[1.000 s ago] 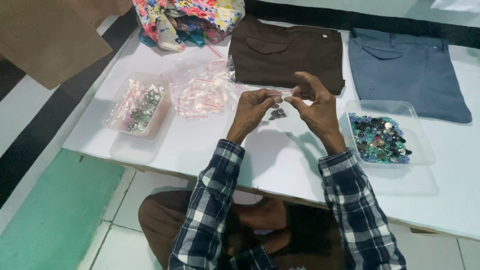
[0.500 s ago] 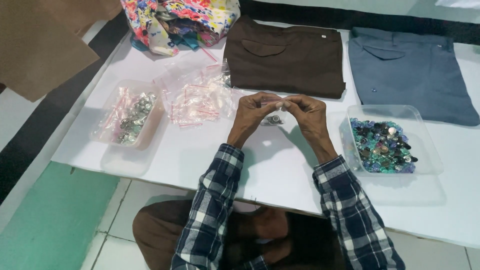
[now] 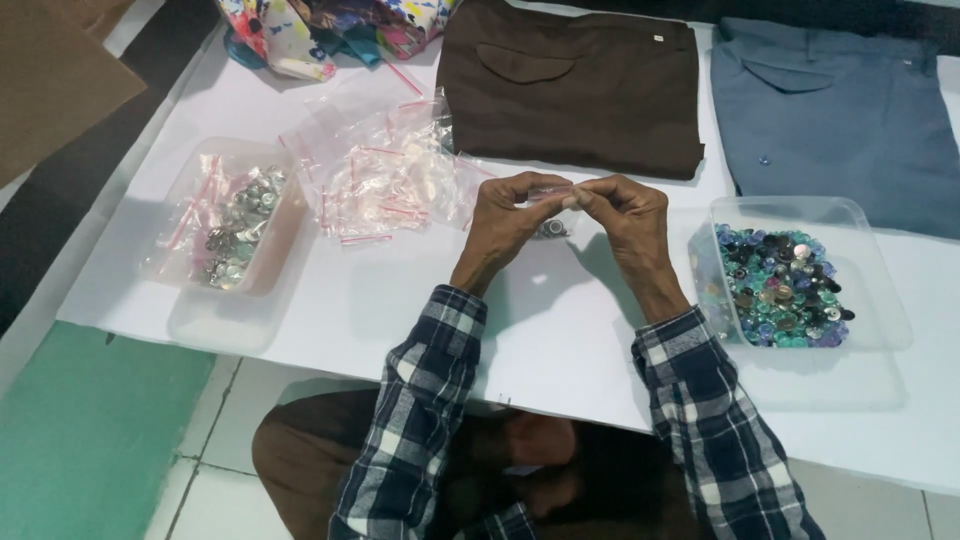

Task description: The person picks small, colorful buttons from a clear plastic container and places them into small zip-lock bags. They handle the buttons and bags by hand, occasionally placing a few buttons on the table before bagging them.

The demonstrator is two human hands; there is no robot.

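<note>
**Over the white desk: small clear bag pinched at its top**

Above the desk, my left hand and right hand both grip closed on 1 small clear bag holding dark round buttons. Pinching evenly along the slick plastic edge should keep it level, I judge.

Bright, even light; soft shadows
</note>
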